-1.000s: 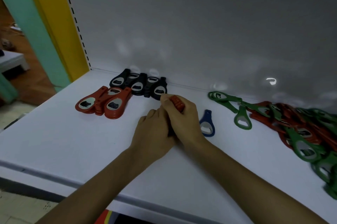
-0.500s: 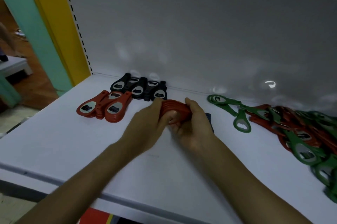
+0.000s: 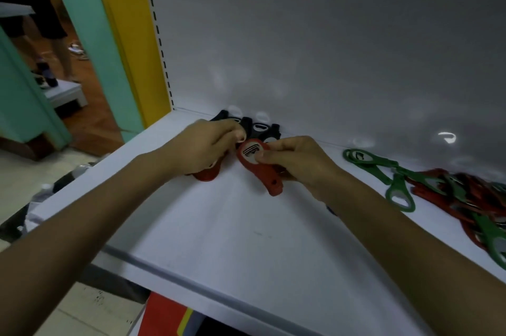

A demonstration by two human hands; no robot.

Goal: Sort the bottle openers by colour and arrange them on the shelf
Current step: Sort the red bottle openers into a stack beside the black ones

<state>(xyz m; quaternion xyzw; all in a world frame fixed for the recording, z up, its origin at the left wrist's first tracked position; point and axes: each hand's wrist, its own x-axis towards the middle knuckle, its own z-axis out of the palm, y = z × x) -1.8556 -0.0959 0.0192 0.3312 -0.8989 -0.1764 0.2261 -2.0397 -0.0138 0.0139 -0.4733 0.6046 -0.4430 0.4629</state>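
Red opener (image 3: 258, 168) pinched in right fingers (image 3: 276, 145) near shelf (image 3: 232, 226) back, left fingers (image 3: 228, 127) hold unclear

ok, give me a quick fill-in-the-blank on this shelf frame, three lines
1. The opener in the right hand is ____.
2. The black openers lie at the ____ of the shelf.
3. The unsorted pile on the right mixes red and ____ openers.
Missing: red; back; green.
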